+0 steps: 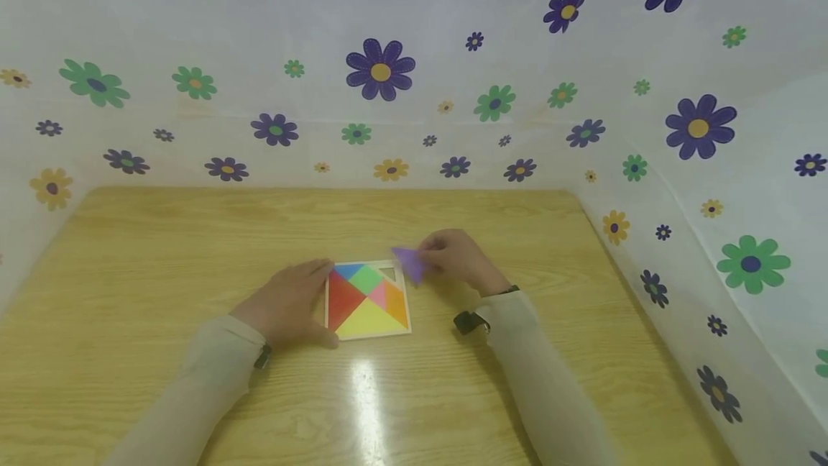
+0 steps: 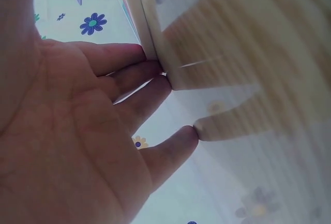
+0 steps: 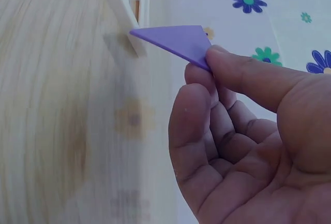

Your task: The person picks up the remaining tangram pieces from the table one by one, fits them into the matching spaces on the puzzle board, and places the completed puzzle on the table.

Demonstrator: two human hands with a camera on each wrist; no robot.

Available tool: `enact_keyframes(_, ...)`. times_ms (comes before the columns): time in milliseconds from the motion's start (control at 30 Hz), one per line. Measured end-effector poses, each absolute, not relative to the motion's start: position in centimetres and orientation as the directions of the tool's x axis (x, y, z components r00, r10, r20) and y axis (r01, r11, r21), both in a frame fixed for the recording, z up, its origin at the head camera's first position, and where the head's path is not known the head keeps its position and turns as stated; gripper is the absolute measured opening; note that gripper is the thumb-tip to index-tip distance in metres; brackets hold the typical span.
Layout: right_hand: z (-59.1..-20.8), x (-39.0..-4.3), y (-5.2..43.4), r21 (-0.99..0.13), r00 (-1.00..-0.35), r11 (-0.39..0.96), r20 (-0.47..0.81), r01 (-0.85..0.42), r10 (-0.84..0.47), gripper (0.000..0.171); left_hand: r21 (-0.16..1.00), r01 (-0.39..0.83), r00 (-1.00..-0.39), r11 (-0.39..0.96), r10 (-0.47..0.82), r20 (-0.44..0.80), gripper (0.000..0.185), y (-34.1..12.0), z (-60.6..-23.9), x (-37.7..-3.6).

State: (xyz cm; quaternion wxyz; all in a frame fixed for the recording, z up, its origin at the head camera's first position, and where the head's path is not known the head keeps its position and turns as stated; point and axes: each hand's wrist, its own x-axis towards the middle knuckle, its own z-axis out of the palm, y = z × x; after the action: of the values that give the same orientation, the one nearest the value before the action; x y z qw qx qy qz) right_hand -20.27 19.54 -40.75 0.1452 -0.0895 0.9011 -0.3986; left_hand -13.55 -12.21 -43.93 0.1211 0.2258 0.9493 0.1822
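A square tangram tray (image 1: 367,335) lies on the wooden table, filled with red, blue, green, pink, orange and yellow pieces; its top right corner slot is bare. My left hand (image 1: 289,304) rests flat against the tray's left edge, straight fingers (image 2: 150,74) touching the frame (image 2: 147,27). My right hand (image 1: 456,257) hovers just right of the tray's upper corner and pinches a purple triangle (image 1: 410,263) between thumb and fingers. In the right wrist view the purple triangle (image 3: 178,42) points toward the tray corner (image 3: 126,6).
The wooden table (image 1: 162,250) is walled on three sides by white sheeting with flower prints (image 1: 380,69). A bright glare streak (image 1: 367,401) lies on the table in front of the tray. Sleeves and wrist straps (image 1: 470,322) cover both forearms.
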Motion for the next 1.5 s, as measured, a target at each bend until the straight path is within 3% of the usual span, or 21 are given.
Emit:
enact_keyframes(267,-41.2,-20.9,17.3,-0.741,-0.909,0.666,-0.214,-0.088,-0.358,0.016,0.399,0.397,-0.866,0.826,0.481,-0.135,0.119,-12.2,-43.4,-13.3)
enact_keyframes(633,-41.7,-21.4,15.7,-0.674,-0.903,0.736,-0.275,-0.063,-0.329,0.012,0.405,0.390,-0.867,0.827,0.478,-0.139,0.118,-12.1,-43.3,-13.2)
enact_keyframes(1033,-41.4,-21.7,14.9,-0.595,-0.885,0.793,-0.291,-0.130,-0.363,0.013,0.399,0.398,-0.866,0.826,0.482,-0.134,0.119,-12.1,-43.5,-13.4)
enact_keyframes(1267,-41.5,-21.5,14.4,-0.529,-0.907,0.840,-0.284,-0.123,-0.311,0.016,0.397,0.406,-0.863,0.823,0.488,-0.128,0.121,-12.1,-43.8,-13.5)
enact_keyframes(1500,-42.1,-20.8,15.5,-0.585,-0.922,0.807,-0.264,-0.079,-0.281,0.027,0.392,0.416,-0.856,0.821,0.499,-0.135,0.122,-12.1,-43.5,-13.5)
